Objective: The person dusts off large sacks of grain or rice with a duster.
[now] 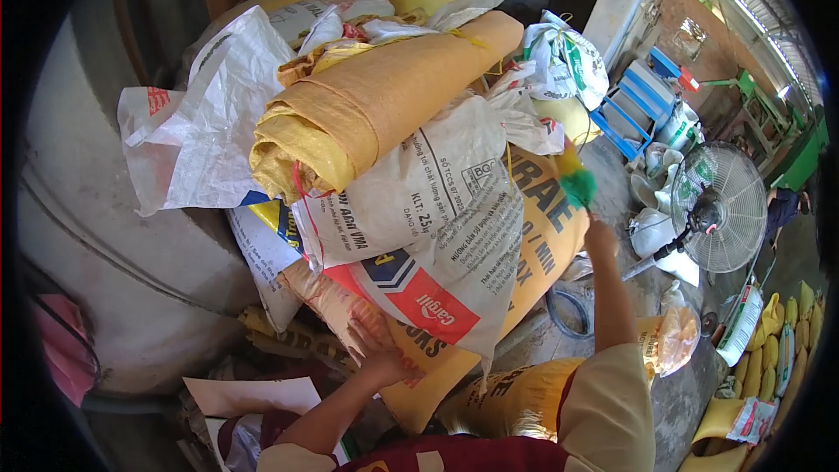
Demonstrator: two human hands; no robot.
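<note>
My right hand [600, 236] is closed around the handle of a colourful duster [577, 185], its green and yellow fibres against the right side of an orange printed sack [537, 232]. Lower down, my left hand [376, 357] rests with fingers spread on a pinkish-orange sack [332, 297]. Between the hands lies a white Cargill bag [437, 201], draped over the orange sack. On top of the pile is a rolled yellow-orange sack [393, 96], with a crumpled white bag [223, 114] to its left.
A standing fan [717, 205] is on the right, near a blue rack [636, 109] and several white bags. Filled sacks [756, 358] line the floor at far right. A pale curved wall [131, 253] borders the pile at left. Another person [782, 210] is at the far right.
</note>
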